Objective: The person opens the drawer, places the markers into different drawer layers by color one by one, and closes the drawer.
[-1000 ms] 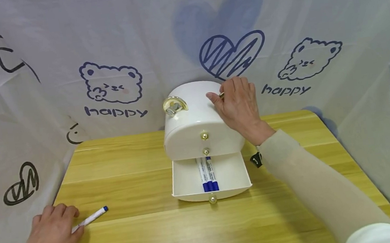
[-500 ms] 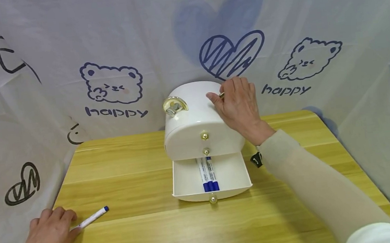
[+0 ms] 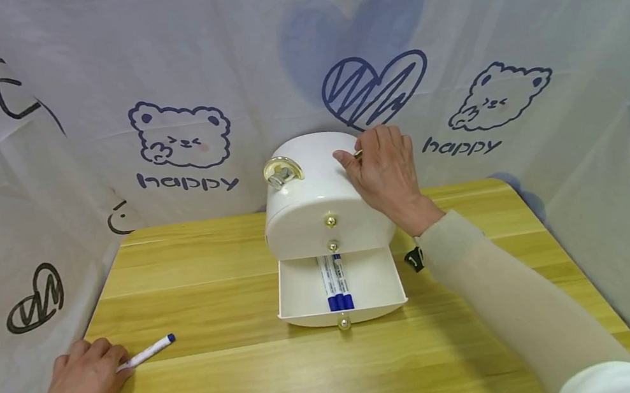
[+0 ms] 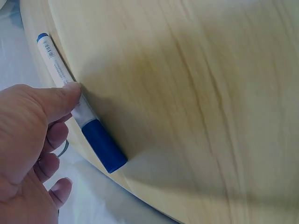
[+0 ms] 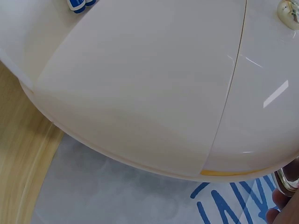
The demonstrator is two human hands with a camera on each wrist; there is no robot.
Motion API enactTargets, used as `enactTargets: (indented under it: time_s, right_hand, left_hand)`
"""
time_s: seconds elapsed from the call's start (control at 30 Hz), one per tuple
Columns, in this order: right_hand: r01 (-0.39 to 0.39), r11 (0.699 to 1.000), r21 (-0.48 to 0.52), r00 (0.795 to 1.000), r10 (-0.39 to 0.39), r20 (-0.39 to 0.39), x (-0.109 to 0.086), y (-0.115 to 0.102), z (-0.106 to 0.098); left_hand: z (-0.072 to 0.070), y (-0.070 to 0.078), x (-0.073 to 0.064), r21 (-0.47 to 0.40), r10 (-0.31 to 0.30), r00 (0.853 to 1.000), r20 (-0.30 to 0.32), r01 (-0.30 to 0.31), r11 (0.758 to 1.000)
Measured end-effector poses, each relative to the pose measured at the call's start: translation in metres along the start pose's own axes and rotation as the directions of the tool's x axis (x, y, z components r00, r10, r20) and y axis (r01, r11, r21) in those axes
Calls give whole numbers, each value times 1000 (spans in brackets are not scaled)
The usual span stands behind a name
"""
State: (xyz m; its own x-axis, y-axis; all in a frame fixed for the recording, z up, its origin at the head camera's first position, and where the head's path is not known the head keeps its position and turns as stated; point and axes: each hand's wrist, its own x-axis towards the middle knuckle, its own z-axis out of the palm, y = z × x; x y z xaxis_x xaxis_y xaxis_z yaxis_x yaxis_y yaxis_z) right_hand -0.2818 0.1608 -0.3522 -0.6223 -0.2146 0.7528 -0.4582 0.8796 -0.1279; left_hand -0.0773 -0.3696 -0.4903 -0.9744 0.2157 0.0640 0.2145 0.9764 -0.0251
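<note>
At the table's left side, my left hand (image 3: 86, 380) pinches a white whiteboard marker with a blue cap (image 4: 103, 145). The thumb lies on the barrel, and the other fingers curl beneath. A white storage box with a rounded top (image 3: 313, 177) stands at the back middle. My right hand (image 3: 384, 170) grips a shiny metal handle (image 5: 288, 177) on its right side; most of that handle is hidden by the hand. The lower drawer (image 3: 378, 279) is pulled out, and several blue-capped markers (image 3: 337, 284) lie inside it, side by side.
Another gold handle (image 3: 283, 171) sits on the box's left shoulder. Round knobs (image 3: 330, 220) line the front. A small black object (image 3: 414, 259) lies by the right forearm. White printed cloth (image 3: 255, 68) hangs behind and beside the wooden table (image 3: 225, 385).
My left hand shifts slightly at the marker, drawing back a little and then moving forward again. The right hand, the box and the drawer stay where they were.
</note>
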Motion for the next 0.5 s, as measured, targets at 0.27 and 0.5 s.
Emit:
enactTargets:
  time_s: [0.27,0.5]
  right_hand:
    - [-10,1000,-1,1000,10,15,0,-1,-2]
    - [-23,1000,-3,1000,23,19,-1,-2,-2]
  left_hand:
    - [-1,13,12,16,11,1000,-12,-11,1000]
    - [2,29,24,-27,16,999,-42,-17,999]
